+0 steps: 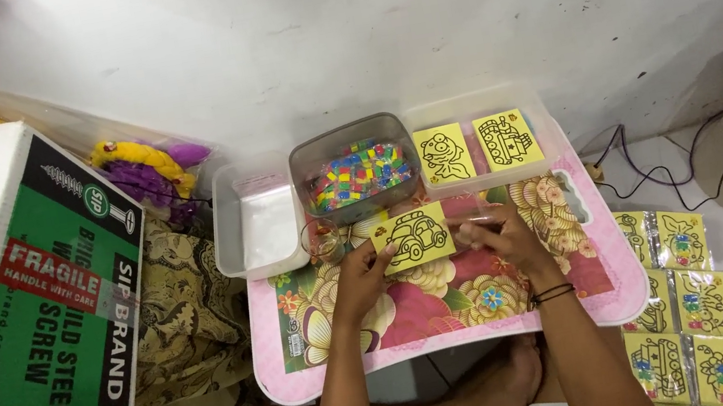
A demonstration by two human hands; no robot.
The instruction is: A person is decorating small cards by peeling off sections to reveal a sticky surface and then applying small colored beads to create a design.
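Presently both hands hold one small yellow card printed with a car outline, just above the far edge of the low pink table. The left hand pinches the card's left edge between thumb and fingers, tilting its face up toward the person, seemingly to keep the picture readable. The right hand is curled beside the card's right edge, apparently gripping a clear wrapper there; how firmly is hard to tell. Beyond the table's far edge stand an empty clear tub, a tub of coloured beads, and a tray holding two more yellow cards. Wrapped cards lie on the floor past the right edge; a cardboard box crowds the left.
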